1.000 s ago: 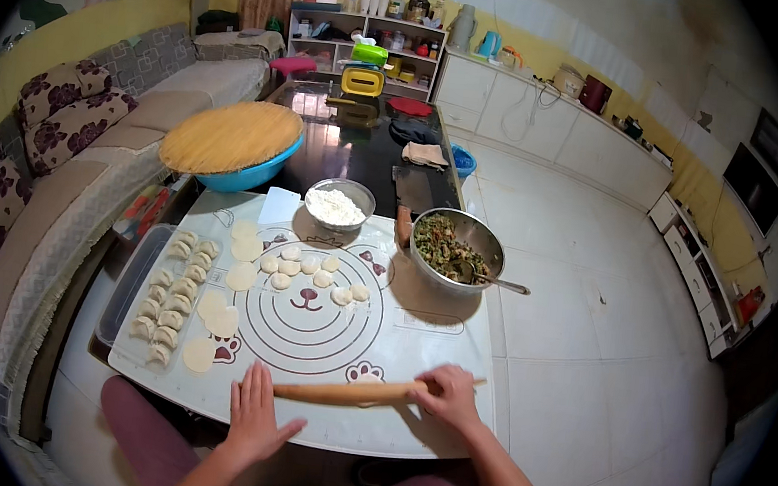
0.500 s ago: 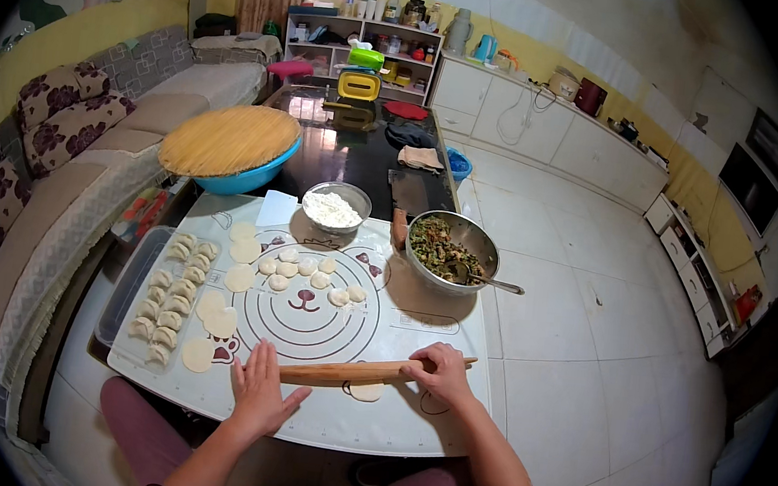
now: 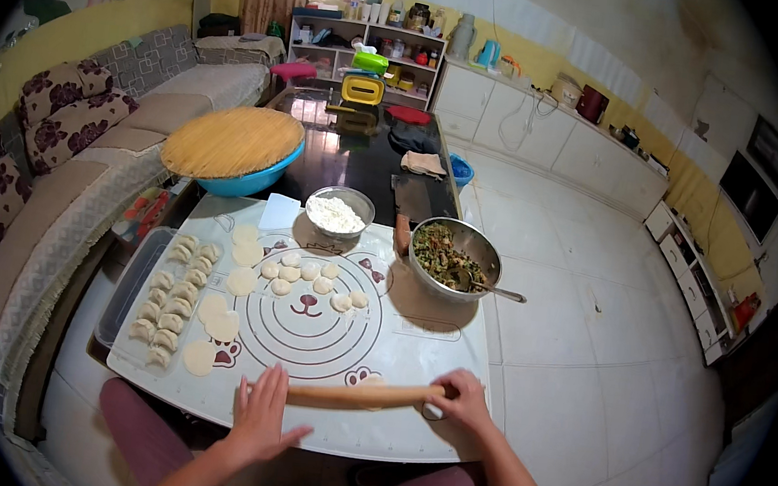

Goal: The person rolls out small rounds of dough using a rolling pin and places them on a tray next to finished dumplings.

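Note:
A wooden rolling pin (image 3: 346,394) lies across the near part of a white pastry mat (image 3: 439,351). My left hand (image 3: 260,418) rests flat on the pin's left end, fingers stretched out and thumb apart. At the other end, my right hand (image 3: 462,400) has its fingers curled around the pin. A dough wrapper (image 3: 376,381) shows only partly, mostly hidden under the pin. Several small dough pieces (image 3: 323,284) lie at the mat's centre. Rolled wrappers (image 3: 224,325) lie to their left, next to a clear tray of folded dumplings (image 3: 170,323).
Behind the mat's centre stands a bowl of white flour (image 3: 336,212). A metal bowl of chopped filling (image 3: 456,257) with a spoon stands on the right, beside a cleaver (image 3: 403,230). A woven lid (image 3: 233,142) covers a blue basin (image 3: 249,185) at the back left.
The rolling pin has moved toward me, with my right hand shifting right and nearer. My left hand has slid slightly nearer. The wrapper is now more covered.

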A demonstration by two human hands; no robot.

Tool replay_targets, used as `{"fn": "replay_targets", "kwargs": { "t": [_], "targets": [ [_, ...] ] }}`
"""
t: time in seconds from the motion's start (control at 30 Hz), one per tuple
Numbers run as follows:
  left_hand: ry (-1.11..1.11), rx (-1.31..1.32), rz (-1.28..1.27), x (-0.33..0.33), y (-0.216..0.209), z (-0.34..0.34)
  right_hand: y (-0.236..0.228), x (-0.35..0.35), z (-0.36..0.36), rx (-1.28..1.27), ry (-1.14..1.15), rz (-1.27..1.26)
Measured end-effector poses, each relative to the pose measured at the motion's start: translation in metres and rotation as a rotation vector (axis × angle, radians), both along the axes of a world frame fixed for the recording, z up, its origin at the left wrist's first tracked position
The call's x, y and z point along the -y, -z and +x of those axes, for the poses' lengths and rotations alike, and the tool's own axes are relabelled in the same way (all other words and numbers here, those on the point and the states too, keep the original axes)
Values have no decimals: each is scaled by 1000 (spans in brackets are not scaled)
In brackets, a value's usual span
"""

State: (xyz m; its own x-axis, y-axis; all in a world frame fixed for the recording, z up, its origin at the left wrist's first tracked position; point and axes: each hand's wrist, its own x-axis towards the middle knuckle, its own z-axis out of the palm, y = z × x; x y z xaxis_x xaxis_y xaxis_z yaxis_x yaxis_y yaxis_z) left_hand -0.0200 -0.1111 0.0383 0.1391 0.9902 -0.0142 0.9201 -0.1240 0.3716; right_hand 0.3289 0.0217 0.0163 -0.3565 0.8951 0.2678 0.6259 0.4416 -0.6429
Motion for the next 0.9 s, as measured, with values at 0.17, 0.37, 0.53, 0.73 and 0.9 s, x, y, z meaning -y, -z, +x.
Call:
{"fn": "replay_targets", "kwargs": {
  "t": [0.17,0.37,0.53,0.73,0.9],
  "targets": [
    [-89,114,-14,-18,10,-5,-18,6,-33,78,-7,190],
    [0,42,-70,-7,-3,5,2,-7,-5,18,-21,34],
    [-72,93,-72,-22,8,-2,-20,12,-29,105,1,101],
    [-44,-10,-48,-26,-4,10,-6,-3,-9,27,17,65],
    [9,70,-40,-16,6,-2,-17,23,-12,80,29,107]
  ]
}}
